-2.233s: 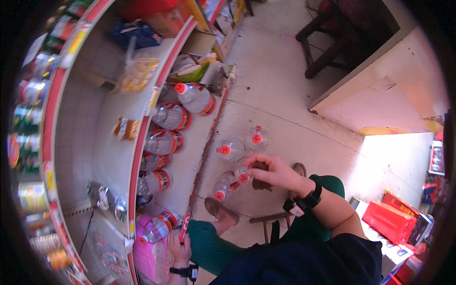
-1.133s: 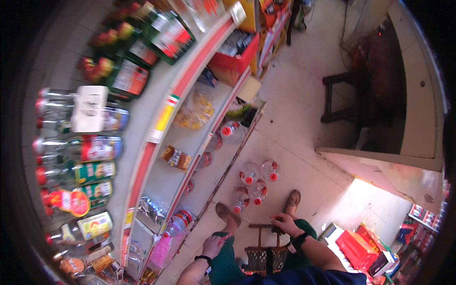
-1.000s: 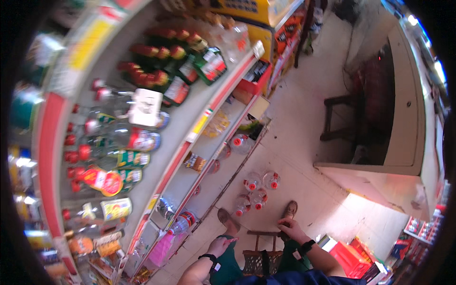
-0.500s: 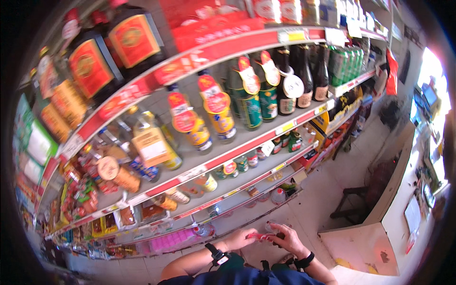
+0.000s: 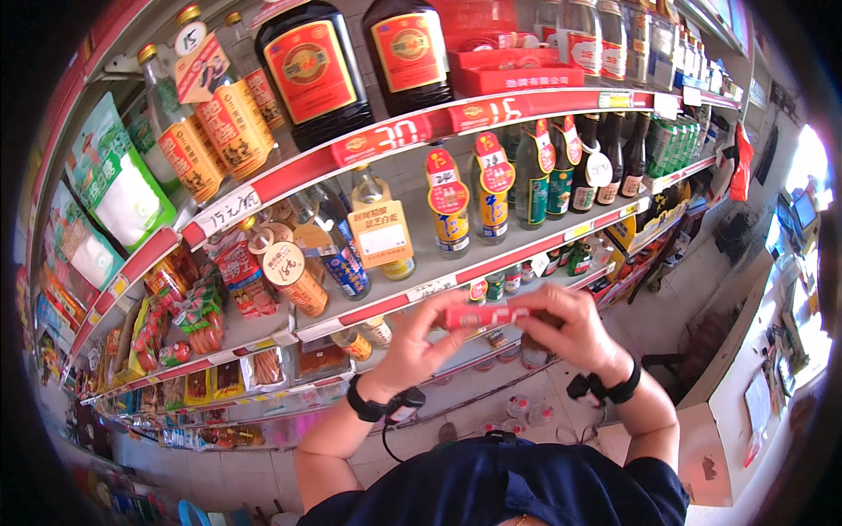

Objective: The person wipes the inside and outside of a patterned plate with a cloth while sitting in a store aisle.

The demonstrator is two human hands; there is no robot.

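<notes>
Between my two hands, in front of the shelves, is a red price tag [image 5: 481, 316] with white markings, held level. My left hand [image 5: 424, 344] pinches its left end between thumb and fingers. On the right end, the thumb and fingers of my right hand [image 5: 572, 328] are closed. Similar red price tags [image 5: 382, 140] with large white digits sit on the shelf edge beyond my hands. Behind the held tag is a shelf rail [image 5: 421, 291] with small bottles below it. A brownish container [image 5: 533, 352] shows just under my right hand; I cannot tell whether it is touched.
Large dark bottles with red labels [image 5: 314, 70] and a red box [image 5: 517, 72] stand on the upper shelf. Yellow-and-blue bottles [image 5: 449, 219] and green bottles [image 5: 531, 188] line the shelf below. A pale counter [image 5: 702, 438] is at the right, and plastic bottles [image 5: 519, 408] are low down.
Both hands have risen from low near my body to shelf height, bringing the red price tag up with them. The view has turned left, so the shelves appear farther right.
</notes>
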